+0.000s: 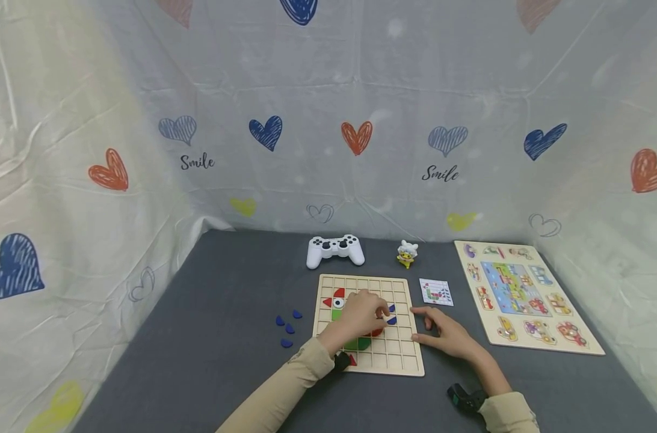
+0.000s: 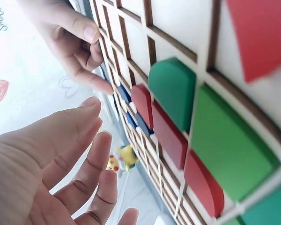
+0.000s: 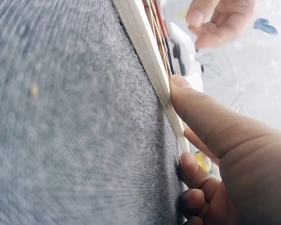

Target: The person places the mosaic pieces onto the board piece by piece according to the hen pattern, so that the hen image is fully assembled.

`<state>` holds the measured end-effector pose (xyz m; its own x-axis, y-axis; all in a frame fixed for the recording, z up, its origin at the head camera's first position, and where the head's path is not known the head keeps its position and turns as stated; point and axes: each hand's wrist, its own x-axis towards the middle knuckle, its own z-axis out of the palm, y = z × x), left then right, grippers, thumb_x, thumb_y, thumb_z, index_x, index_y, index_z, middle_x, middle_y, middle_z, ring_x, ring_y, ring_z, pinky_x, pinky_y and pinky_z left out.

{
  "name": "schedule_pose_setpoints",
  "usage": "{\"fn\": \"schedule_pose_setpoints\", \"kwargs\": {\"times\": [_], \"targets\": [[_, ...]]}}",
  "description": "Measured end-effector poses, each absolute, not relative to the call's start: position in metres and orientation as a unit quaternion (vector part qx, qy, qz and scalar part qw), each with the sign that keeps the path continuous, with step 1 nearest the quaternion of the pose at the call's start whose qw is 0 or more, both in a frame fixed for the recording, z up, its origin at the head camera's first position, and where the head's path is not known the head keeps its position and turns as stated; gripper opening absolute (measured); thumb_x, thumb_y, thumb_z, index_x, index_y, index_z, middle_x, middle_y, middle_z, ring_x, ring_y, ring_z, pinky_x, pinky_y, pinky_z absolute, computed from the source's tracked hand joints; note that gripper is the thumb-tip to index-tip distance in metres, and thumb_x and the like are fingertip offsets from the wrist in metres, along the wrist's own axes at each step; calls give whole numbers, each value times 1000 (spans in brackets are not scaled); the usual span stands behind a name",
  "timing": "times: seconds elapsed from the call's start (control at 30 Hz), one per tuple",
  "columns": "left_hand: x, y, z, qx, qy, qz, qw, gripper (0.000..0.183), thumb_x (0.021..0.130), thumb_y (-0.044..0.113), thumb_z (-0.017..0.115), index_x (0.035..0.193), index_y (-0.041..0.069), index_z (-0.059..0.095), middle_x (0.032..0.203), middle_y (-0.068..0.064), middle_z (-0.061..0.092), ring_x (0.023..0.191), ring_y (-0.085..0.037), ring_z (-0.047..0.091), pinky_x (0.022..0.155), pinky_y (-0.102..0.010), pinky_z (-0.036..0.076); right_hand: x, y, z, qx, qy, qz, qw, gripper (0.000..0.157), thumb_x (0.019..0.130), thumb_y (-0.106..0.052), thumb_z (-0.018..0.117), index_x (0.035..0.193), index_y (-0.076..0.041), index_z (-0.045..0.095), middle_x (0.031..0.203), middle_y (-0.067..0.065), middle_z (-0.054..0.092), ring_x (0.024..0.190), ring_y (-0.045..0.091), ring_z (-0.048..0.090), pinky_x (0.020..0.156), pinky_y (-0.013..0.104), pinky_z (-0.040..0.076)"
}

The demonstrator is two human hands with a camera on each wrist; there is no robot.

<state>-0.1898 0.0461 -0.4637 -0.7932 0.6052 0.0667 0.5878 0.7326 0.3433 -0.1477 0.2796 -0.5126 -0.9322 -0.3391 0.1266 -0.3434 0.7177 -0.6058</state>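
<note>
Grid board [image 1: 406, 350] | pale wood, square, raised ribs; bears flat red, green, blue pieces [image 2: 229, 145] and one eye-marked tile [image 1: 337, 303] | position: on grey tabletop [image 1: 225, 300], controller [image 1: 336, 244] at its 11 o'clock | left hand [image 1: 363, 311]: over board, fingers loosely bent, parted | right hand [image 1: 449, 338]: thumb and forefinger extended, tips touching board's 3 o'clock edge
</note>
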Motion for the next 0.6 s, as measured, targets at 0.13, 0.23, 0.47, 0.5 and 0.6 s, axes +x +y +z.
{"fn": "schedule_pose_setpoints", "kwargs": {"times": [0.13, 0.23, 0.47, 0.5, 0.6], "targets": [[-187, 36, -461, 312, 933, 181, 19, 11, 78, 28, 74, 88, 23, 73, 76, 10, 63, 75, -9, 49, 68, -28, 38, -148, 280, -513, 175, -930, 323, -2, 57, 79, -39, 71, 127, -15, 53, 81, -4, 42, 62, 3, 32, 55, 21, 29], [-185, 24, -460, 307, 933, 185, 19, 12, 78, 30, 74, 88, 23, 73, 76, 11, 61, 74, -8, 47, 65, -25, 36, -148, 279, -513, 173, -930, 325, -6, 57, 79, -39, 71, 127, -15, 53, 81, -4, 42, 62, 3, 32, 55, 21, 29], [-181, -6, -456, 296, 936, 189, 9, 13, 77, 29, 75, 88, 22, 73, 77, 8, 64, 74, -10, 50, 66, -29, 39, -147, 279, -511, 173, -929, 327, -8, 57, 79, -39, 71, 127, -15, 53, 81, -3, 41, 62, 2, 31, 55, 21, 28], [-181, -11, -456, 294, 937, 190, 4, 13, 77, 29, 75, 88, 22, 73, 77, 7, 64, 74, -11, 51, 66, -30, 39, -147, 279, -511, 174, -929, 327, -8, 57, 79, -39, 71, 127, -15, 53, 81, -3, 42, 62, 2, 31, 55, 21, 28], [-180, -25, -455, 288, 938, 192, -3, 15, 76, 29, 76, 87, 20, 73, 77, 6, 65, 74, -13, 51, 66, -32, 40, -147, 279, -511, 173, -929, 327, -9, 57, 79, -39, 71, 127, -15, 52, 81, -3, 42, 62, 2, 31, 55, 21, 28]]}}
